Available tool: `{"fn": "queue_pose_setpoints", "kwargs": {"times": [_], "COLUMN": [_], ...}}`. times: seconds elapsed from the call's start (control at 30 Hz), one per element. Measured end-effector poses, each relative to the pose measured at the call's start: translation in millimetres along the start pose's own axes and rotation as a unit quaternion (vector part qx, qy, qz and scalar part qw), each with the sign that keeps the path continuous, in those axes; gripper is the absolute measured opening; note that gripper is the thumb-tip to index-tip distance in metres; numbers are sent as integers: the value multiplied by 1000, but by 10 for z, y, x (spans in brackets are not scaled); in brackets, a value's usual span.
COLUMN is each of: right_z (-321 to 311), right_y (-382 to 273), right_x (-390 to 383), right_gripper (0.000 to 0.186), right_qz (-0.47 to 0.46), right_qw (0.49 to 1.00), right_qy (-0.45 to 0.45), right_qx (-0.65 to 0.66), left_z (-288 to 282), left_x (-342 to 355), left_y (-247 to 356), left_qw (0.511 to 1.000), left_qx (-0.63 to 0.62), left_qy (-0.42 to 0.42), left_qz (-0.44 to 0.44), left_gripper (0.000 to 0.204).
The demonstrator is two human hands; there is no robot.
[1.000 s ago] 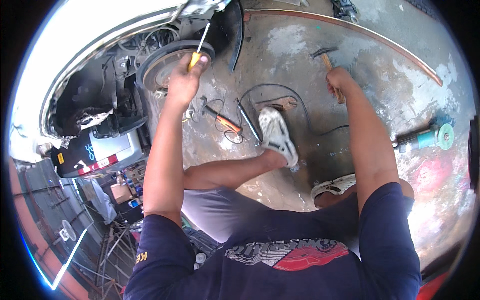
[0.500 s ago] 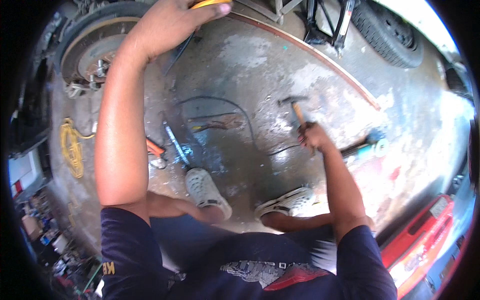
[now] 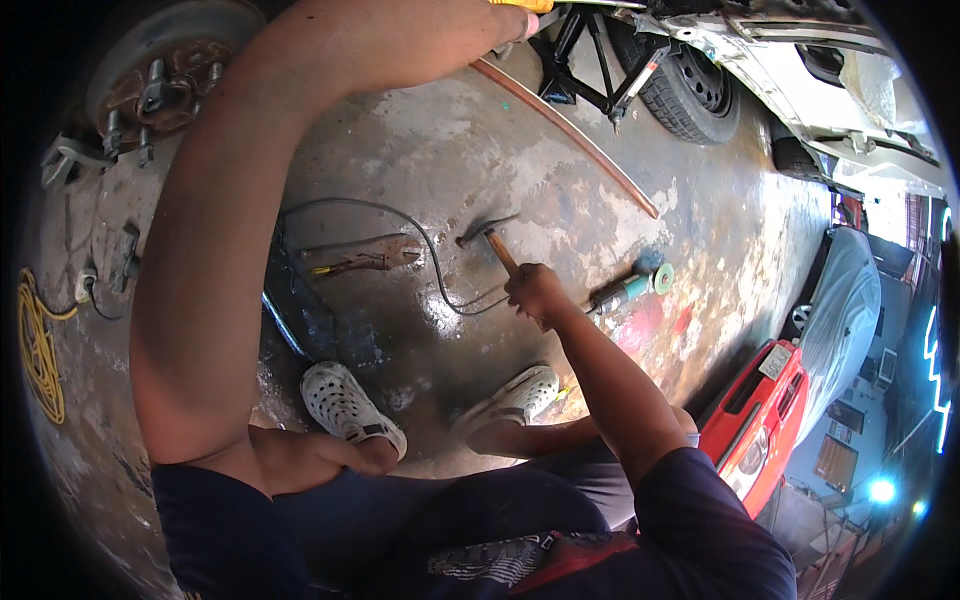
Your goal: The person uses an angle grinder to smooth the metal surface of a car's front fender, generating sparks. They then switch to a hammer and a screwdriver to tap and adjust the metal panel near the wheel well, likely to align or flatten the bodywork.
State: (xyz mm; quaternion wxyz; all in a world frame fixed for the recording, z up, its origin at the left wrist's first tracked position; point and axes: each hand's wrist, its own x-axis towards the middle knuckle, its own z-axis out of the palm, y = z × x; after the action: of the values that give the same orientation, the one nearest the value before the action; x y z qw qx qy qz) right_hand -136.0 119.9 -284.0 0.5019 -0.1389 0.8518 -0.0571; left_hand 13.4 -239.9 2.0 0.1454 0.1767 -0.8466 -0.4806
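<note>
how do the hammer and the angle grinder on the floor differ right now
The hammer has a wooden handle and dark metal head; the angle grinder has a teal body with a round disc end. The hammer's handle is gripped by the right hand; the angle grinder lies untouched just beyond it. Both are down at the stained concrete floor.

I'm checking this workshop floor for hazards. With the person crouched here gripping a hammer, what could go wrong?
1. The black cable loops across the floor right beside the hammer in the right hand; a swing might snag or strike it.
2. The angle grinder lies on the wet-looking concrete close to the right arm and could be knocked.
3. The left hand, raised at the picture's top edge, grips a yellow-handled tool; its tip is out of view.
</note>
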Motion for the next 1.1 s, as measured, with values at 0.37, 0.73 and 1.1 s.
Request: {"fn": "queue_pose_setpoints", "kwargs": {"times": [0.37,0.73,1.1], "right_z": [355,380,348], "right_y": [-420,-309,-163], "right_x": [-286,-356,-363], "right_gripper": [33,37,37], "right_qz": [-54,-45,-76], "right_qw": [984,986,984], "right_qy": [77,82,82], "right_qx": [-148,-136,-140], "left_z": [344,572,612], "left_x": [140,121,154], "left_y": [-184,-223,-137], "left_qw": [994,986,985], "left_qx": [64,41,80], "left_qy": [84,128,131], "left_qz": [37,99,77], "left_gripper": [20,18,15]}}
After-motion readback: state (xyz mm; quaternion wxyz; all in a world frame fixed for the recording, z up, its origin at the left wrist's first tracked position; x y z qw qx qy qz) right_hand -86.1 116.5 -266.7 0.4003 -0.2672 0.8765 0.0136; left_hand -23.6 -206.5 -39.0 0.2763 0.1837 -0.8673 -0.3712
